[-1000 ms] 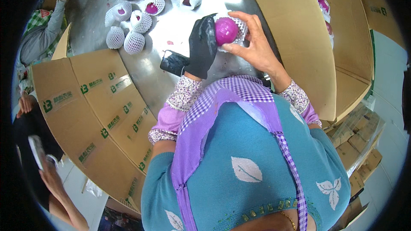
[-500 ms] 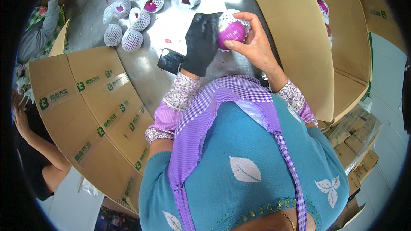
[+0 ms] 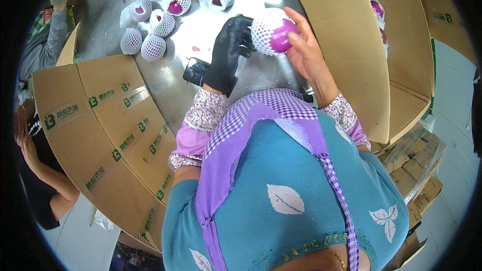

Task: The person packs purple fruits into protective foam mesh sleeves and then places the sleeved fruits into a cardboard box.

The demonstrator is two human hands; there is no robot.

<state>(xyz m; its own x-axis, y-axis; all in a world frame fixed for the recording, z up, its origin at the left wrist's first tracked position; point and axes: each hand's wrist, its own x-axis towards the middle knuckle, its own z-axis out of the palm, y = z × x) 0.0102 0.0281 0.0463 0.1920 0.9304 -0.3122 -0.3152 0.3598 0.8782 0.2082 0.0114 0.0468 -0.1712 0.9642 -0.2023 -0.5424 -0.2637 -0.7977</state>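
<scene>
My right hand holds a round, glossy purple fruit by its right side. A white foam net sleeve covers the fruit's left part, while the purple skin shows on the right. My left hand, in a black glove, is just left of the sleeve. Its fingers are partly bent and apart, with nothing seen between them; whether a fingertip touches the net is unclear. A small black box-shaped thing sits beside my left wrist.
Several net-sleeved purple fruits lie on the metal table. An open cardboard box at the right contains sleeved fruits. Another cardboard box stands at the left. Co-workers' arms show at the left edge.
The foam sleeve has spread over more of the fruit's left side. My left hand has drawn back left from the fruit and loosened its fingers; the right still holds the fruit.
</scene>
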